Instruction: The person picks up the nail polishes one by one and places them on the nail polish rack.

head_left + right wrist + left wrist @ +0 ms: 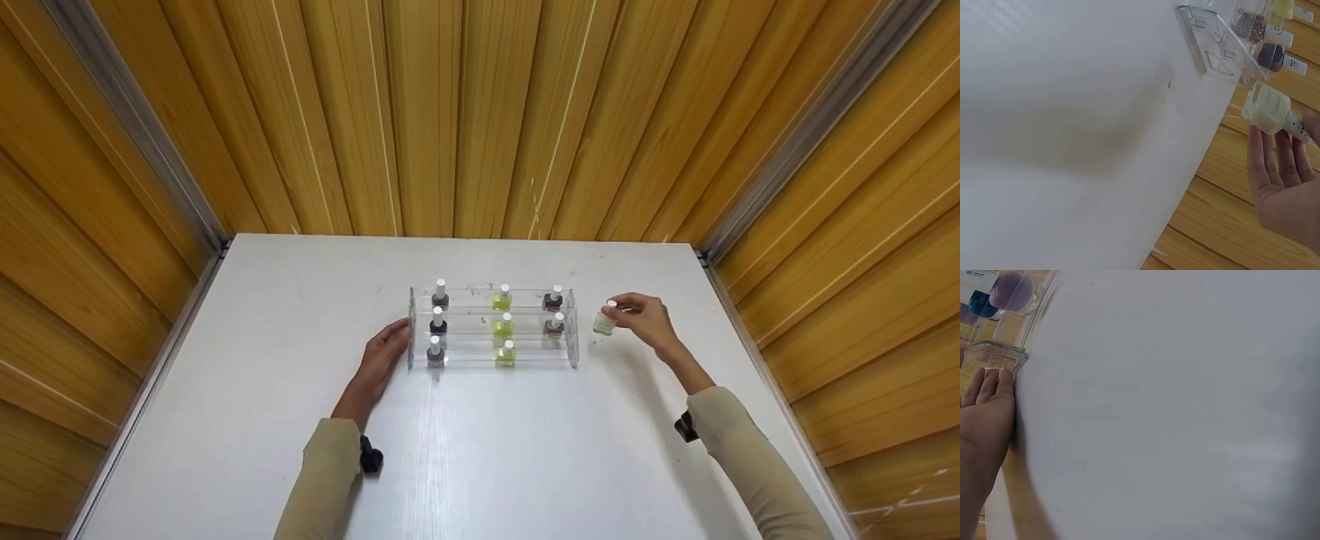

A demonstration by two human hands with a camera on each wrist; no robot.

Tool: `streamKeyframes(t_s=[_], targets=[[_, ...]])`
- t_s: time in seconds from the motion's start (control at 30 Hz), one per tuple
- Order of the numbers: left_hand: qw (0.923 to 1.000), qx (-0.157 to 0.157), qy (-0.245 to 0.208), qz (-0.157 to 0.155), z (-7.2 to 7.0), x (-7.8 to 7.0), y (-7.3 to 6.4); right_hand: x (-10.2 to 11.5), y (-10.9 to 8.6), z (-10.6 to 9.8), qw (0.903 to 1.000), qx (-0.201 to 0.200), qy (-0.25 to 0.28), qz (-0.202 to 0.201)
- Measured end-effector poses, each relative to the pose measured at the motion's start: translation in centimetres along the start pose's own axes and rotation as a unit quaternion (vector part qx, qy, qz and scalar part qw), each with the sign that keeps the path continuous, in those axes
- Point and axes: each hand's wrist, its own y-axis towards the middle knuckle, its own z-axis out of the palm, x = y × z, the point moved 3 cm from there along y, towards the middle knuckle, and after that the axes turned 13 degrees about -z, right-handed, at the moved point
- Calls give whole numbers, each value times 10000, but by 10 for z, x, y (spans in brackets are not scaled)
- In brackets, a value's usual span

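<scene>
A clear three-tier rack (571,337) stands mid-table and holds dark bottles (437,321) on the left, yellow-green bottles (503,324) in the middle and brown bottles (554,311) on the right. My left hand (386,352) rests with straight fingers against the rack's left end (995,354). Just right of the rack, above the table, my right hand (637,315) pinches a pale yellow-green bottle (604,321) by its white cap. In the right wrist view the pale bottle (1266,109) hangs from the fingertips (1292,143) close to the rack's right end (1216,48).
The white table (480,450) sits in a corner of wooden slatted walls (480,112), with metal strips at both back corners. Bare tabletop lies in front of the rack and to both sides.
</scene>
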Motion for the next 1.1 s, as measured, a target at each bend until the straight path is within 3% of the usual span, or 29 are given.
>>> streamKeyframes(t_s=[0.43,0.83,1.1], targets=[[10000,-9,-40,48,-1,1,0,30,2,28,9980,527,40,-341],[10000,39,-37,84,0,-2,-1,36,-2,43,9957,725,85,-567],[10000,25,-9,-18,0,-1,-2,37,-12,58,9956,810,204,-427]])
